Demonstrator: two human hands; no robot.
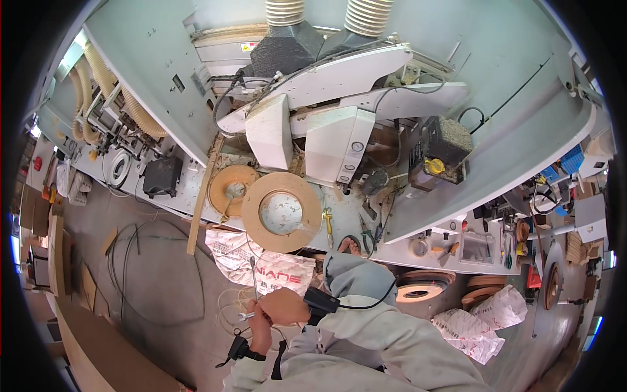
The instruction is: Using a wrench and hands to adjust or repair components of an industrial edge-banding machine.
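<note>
My two hands are close together, low in the middle of the picture, above the floor. The fingers of my left hand (260, 330) are closed around a metal wrench (245, 317), whose head sticks out on the left. My right hand (285, 307) is closed in a fist against the left one; what it grips is hidden. A slim metal rod (254, 271) points up from between the hands; which hand holds it I cannot tell. Beyond them, a large brown roll of edge banding (257, 230) lies flat on the machine table, overlapping a smaller brown roll (225, 179).
A white machine with slanted covers (339, 140) stands ahead. Pliers (367, 234) and a yellow-handled tool (328, 225) lie by the table edge. White printed sacks (261, 261) sit below, with more rolls (421, 291) at right. Loose strips (130, 274) coil on the floor.
</note>
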